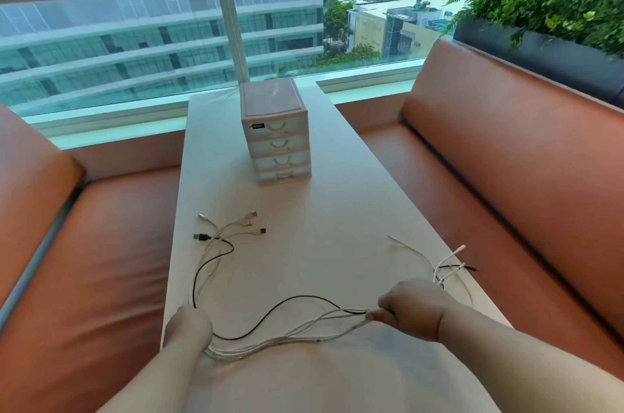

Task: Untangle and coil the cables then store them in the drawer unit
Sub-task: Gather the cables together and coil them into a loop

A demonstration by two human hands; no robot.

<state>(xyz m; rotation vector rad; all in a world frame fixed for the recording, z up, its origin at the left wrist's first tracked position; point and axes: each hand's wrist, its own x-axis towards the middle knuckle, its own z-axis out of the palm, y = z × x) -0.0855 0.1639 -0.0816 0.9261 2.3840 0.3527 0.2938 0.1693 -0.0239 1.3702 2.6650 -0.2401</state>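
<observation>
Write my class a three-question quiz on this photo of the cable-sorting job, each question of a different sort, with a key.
1. True or false: every drawer of the drawer unit is shut.
2. Which grips the cables? A, the left hand alone; B, the right hand alone; C, both.
3. Fill in: the drawer unit stands on the ___.

Key
1. True: all four drawer fronts sit flush.
2. C: each hand holds the bundle, one at either end of the sagging stretch.
3. The table.
</observation>
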